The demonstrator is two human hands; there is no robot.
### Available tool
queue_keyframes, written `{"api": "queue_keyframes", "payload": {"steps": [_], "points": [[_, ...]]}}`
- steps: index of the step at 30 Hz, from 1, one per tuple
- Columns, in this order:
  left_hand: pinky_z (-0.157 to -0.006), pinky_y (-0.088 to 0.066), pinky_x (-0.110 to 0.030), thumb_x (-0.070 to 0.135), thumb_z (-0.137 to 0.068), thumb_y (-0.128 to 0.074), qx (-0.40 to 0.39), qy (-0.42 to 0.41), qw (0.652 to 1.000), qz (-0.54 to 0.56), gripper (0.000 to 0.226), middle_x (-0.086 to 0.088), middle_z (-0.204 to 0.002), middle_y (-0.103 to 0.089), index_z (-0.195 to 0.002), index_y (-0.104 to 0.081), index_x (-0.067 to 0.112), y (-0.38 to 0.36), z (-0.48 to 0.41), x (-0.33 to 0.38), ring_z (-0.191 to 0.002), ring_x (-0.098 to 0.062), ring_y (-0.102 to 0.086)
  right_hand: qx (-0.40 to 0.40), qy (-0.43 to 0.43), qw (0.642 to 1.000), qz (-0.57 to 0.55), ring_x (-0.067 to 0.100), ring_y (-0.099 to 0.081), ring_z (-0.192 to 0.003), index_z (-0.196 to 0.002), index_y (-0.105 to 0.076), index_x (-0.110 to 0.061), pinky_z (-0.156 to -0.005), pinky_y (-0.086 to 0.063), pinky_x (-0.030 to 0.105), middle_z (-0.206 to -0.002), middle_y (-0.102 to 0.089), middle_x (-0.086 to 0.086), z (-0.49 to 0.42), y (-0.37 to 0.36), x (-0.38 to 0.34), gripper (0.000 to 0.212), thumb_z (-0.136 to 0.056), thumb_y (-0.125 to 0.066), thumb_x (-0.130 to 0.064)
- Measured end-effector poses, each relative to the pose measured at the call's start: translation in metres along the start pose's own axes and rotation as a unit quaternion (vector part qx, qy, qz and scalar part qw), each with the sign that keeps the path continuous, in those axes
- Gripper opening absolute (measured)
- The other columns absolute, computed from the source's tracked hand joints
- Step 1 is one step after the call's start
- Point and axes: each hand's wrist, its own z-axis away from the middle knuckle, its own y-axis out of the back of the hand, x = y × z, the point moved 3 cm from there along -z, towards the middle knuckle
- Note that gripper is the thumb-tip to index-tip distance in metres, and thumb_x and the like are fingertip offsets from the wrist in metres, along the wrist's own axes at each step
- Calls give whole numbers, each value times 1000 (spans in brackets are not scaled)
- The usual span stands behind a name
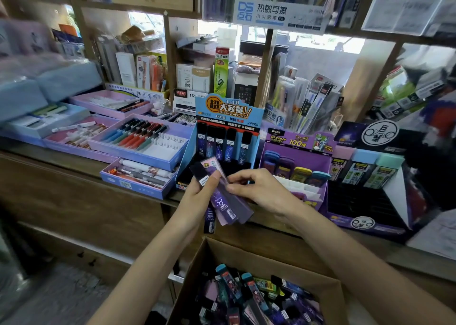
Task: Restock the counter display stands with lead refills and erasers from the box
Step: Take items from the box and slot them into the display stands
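My left hand (197, 196) grips a fanned bunch of purple and dark lead refill cases (223, 201) just in front of the blue display stand (229, 137), which holds a row of dark refill cases at its back. My right hand (259, 188) pinches the upper edge of one purple case in that bunch. Below, the open cardboard box (197, 272) holds several loose refill cases in purple, teal and black. A purple stand (296, 156) to the right holds coloured erasers (298, 172).
A dark stand (365, 176) with pastel-capped refills sits at the far right. Trays of pens (138, 137) fill the wooden counter (74, 184) on the left. Shelves crowded with stationery rise behind the stands.
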Motion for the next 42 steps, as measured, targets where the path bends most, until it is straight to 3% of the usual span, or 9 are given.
{"api": "queue_keyframes", "payload": {"steps": [8,10,14,18,22,28,31,35,42], "points": [[-78,-56,-35,42,-78,-59,-8,15,1000,7,40,-1,-99,-74,-113,-56,24,-18,2,-6,-91,-20,-70,100,-22,994,-42,10,-61,-81,-84,-62,-18,-67,-44,15,-83,-67,-2,16,22,13,11,-93,-57,-17],[-81,-56,-39,36,-82,-59,3,20,1000,20,39,-4,-102,-73,-117,-55,22,-23,1,-8,-91,-20,-70,127,-32,986,-99,19,-66,-85,-90,-57,-14,-73,-52,28,-89,-69,6,21,30,16,9,-96,-50,-14],[-87,-53,-43,36,-83,-59,10,33,999,6,36,-4,-106,-70,-117,-54,25,-31,0,-10,-92,-19,-69,125,-64,971,-192,14,-64,-61,-97,-52,-15,-58,-51,26,-79,-66,5,39,47,26,4,-96,-51,-18],[-91,-51,-48,30,-89,-56,14,41,999,1,18,-5,-108,-68,-107,-57,29,-42,-1,-15,-97,-23,-67,135,-74,978,-137,1,-46,-50,-104,-48,-24,-51,-33,20,-77,-51,-10,53,58,44,37,-82,-64,-48],[-90,-52,-48,32,-87,-59,7,41,999,-5,19,-2,-103,-70,-106,-59,29,-50,-1,-19,-93,-20,-69,166,-32,971,-167,7,-48,-50,-90,-53,-33,-43,-37,22,-76,-52,-2,58,64,47,13,-95,-46,-43],[-86,-53,-43,36,-84,-58,0,38,999,-15,22,-3,-104,-70,-105,-57,30,-47,0,-18,-92,-18,-69,231,55,969,-60,3,-57,-73,-84,-64,-29,-68,-45,11,-77,-60,-9,48,80,30,12,-91,-61,-20],[-84,-54,-40,40,-79,-59,2,33,999,-22,29,-2,-103,-70,-106,-55,30,-42,1,-15,-91,-18,-70,251,49,966,-26,12,-62,-83,-90,-60,-21,-78,-51,22,-84,-62,-7,35,94,21,11,-86,-66,-13],[-76,-54,-34,33,-89,-56,11,32,999,-23,14,3,-92,-73,-103,-56,31,-38,1,-14,-83,-14,-71,274,57,957,71,14,-62,-86,-87,-58,-20,-81,-49,27,-87,-67,-3,21,109,10,11,-86,-66,-13],[-85,-53,-40,35,-86,-57,3,34,999,-27,20,-3,-103,-71,-105,-55,31,-36,4,-13,-89,-16,-70,287,60,946,139,11,-54,-83,-99,-66,-14,-74,-38,18,-87,-60,-5,3,115,20,15,-84,-69,-16]]}}
